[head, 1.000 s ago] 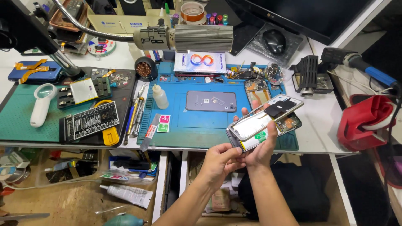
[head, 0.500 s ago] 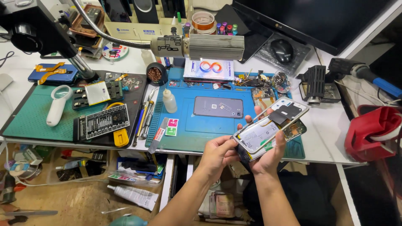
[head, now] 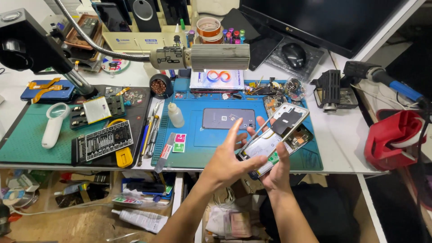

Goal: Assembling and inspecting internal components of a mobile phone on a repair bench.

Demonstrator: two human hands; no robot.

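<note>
- The opened phone point(head: 275, 137), its back cover off and its inner parts showing, is held in the air over the front right part of the blue work mat point(head: 252, 155), tilted with its far end up and to the right.
- The right hand point(head: 275, 173) is under the phone's near end and grips it there, thumb up along the near right edge, the other fingers behind the frame.
- The left hand point(head: 227, 162) is just left of the phone, fingers spread and pointing upward, its thumb reaching across to touch the phone's near lower face; it does not close around anything.
- A second phone point(head: 228, 119), grey and lying flat, rests on the mat beyond the left hand, apart from both hands.
- A small white squeeze bottle point(head: 175, 114) stands at the mat's left side, near a row of tweezers and pens point(head: 149, 135).
- Left of the mat, on a green mat point(head: 27, 144), lie a white magnifier point(head: 53, 128) and a black screw-sorting board point(head: 102, 143).
- A ribbed grey lamp head point(head: 216, 56) on a flexible arm hangs over the back of the tabletop point(head: 342, 135).
- A red holder point(head: 390, 138) sits at the right edge.
</note>
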